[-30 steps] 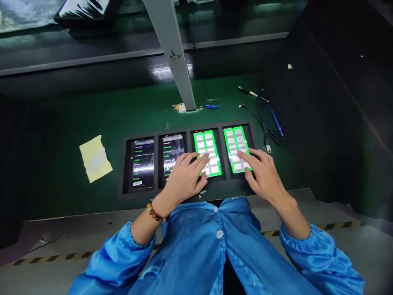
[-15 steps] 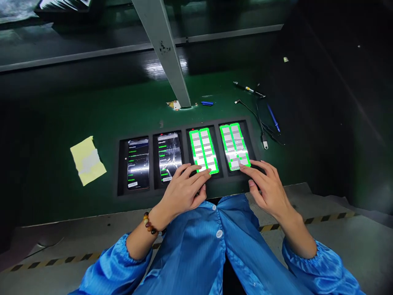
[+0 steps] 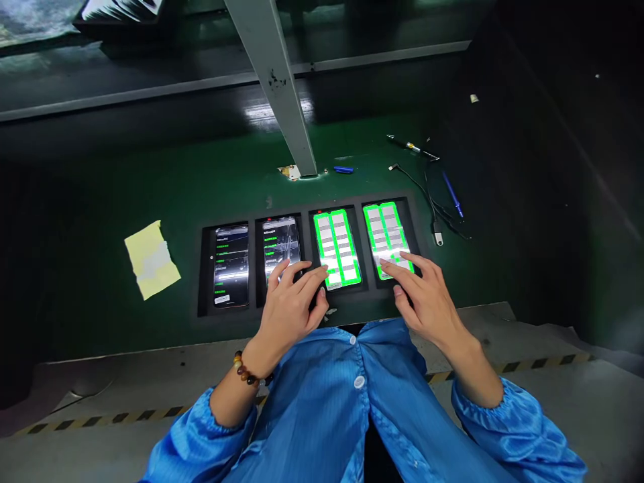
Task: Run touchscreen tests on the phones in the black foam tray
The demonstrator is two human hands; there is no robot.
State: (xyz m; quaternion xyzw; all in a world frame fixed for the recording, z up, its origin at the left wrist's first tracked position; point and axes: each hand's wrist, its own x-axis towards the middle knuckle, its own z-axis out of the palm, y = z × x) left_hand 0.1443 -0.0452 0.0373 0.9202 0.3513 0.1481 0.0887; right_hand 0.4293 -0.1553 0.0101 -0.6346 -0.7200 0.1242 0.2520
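Observation:
A black fixture (image 3: 256, 312) set in the green table holds several phones side by side. The two left phones (image 3: 231, 265) show dark screens with text. The third phone (image 3: 336, 247) and the fourth phone (image 3: 385, 231) glow with green-framed grids. My left hand (image 3: 292, 305) lies open, fingers spread, its fingertips on the lower edge of the third phone. My right hand (image 3: 422, 295) is open too, with fingertips touching the bottom of the fourth phone's screen. Neither hand holds anything. A bead bracelet (image 3: 246, 372) circles my left wrist.
A grey slanted post (image 3: 282, 87) rises behind the fixture. A yellow taped note (image 3: 151, 258) lies at the left. Black cables (image 3: 427, 194), a blue pen (image 3: 451, 194) and another pen (image 3: 410, 146) lie at the right. A dark wall stands further right.
My left hand has slid down and leftward along the third phone to its lower edge. My right hand dropped to the fourth screen's bottom edge, then shifted slightly left. The camera has shifted slightly.

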